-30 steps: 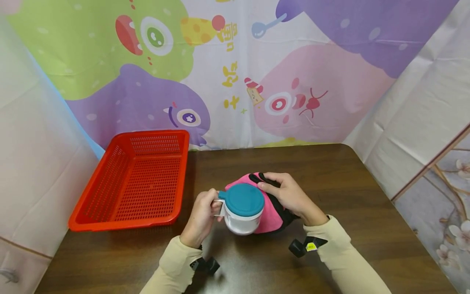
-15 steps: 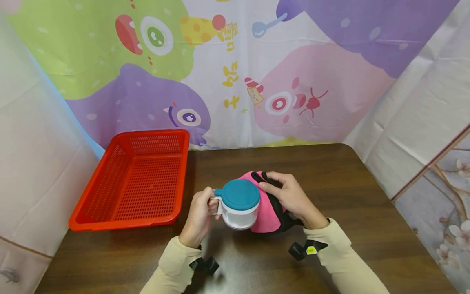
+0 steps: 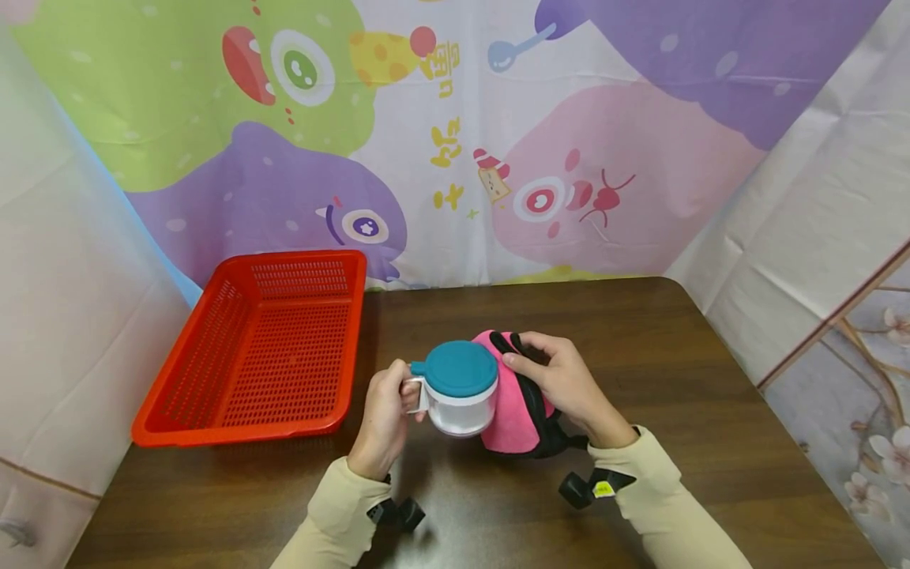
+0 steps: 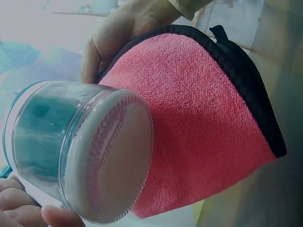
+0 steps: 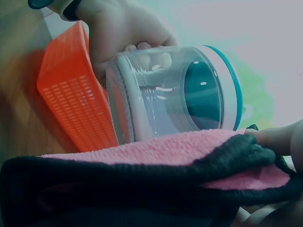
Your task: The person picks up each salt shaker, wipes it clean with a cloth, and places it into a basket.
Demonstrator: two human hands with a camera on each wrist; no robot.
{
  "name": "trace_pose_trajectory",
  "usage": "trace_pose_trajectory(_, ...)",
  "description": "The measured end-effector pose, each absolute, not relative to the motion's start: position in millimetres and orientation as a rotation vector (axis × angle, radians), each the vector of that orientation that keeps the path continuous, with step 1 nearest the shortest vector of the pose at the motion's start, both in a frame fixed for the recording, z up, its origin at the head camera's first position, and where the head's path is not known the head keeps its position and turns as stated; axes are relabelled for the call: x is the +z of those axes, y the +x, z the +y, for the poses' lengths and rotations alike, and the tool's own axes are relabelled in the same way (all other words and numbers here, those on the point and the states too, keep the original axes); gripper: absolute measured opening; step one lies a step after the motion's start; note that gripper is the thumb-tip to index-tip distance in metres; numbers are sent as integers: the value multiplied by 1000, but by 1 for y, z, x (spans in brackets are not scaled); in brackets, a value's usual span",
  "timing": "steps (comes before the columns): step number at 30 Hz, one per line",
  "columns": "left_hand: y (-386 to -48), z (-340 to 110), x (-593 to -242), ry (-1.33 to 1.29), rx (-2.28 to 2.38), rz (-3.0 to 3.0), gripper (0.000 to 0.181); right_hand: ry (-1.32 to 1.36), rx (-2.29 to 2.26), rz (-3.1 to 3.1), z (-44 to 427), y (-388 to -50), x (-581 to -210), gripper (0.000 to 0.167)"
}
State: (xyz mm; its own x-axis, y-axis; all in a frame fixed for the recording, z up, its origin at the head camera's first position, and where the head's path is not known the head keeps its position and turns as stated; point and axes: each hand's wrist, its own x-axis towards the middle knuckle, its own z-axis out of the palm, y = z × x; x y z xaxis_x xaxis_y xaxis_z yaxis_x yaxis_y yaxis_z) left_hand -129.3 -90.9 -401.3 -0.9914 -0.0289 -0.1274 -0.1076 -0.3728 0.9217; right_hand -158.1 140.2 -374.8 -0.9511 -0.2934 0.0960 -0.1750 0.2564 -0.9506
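A clear jar with a teal lid (image 3: 462, 369) is held above the table by my left hand (image 3: 386, 415), whose fingers curl round its white handle. In the left wrist view the jar's round base (image 4: 120, 156) faces the camera, with part of the left hand (image 4: 28, 210) below. My right hand (image 3: 572, 387) pinches a folded pink cloth with black edging (image 3: 510, 419) at its upper part. The right wrist view has the cloth (image 5: 161, 149) alongside the transparent jar wall (image 5: 156, 90); whether they touch is unclear.
A red perforated basket (image 3: 291, 363) stands on the left of the brown wooden table (image 3: 682, 379). Behind the table hangs a cartoon-patterned curtain (image 3: 455, 237), and pale fabric panels flank both sides.
The jar has moved left and slightly up in my left hand, uncovering more of the cloth. My right hand keeps its hold and has barely shifted.
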Motion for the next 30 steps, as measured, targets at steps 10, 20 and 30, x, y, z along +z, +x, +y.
trace_pose_trajectory(10,-130,-90,-403,-258,2592,1711,33,-444,-1841,2421,137,-153,-373,22)
trace_pose_trajectory(20,-131,-88,-402,-304,2606,1709,34,-434,-1850,2446,135,-151,-373,21)
trace_pose_trajectory(30,-132,-84,-401,-344,2637,1711,32,-468,-1888,2448,130,-147,-374,22)
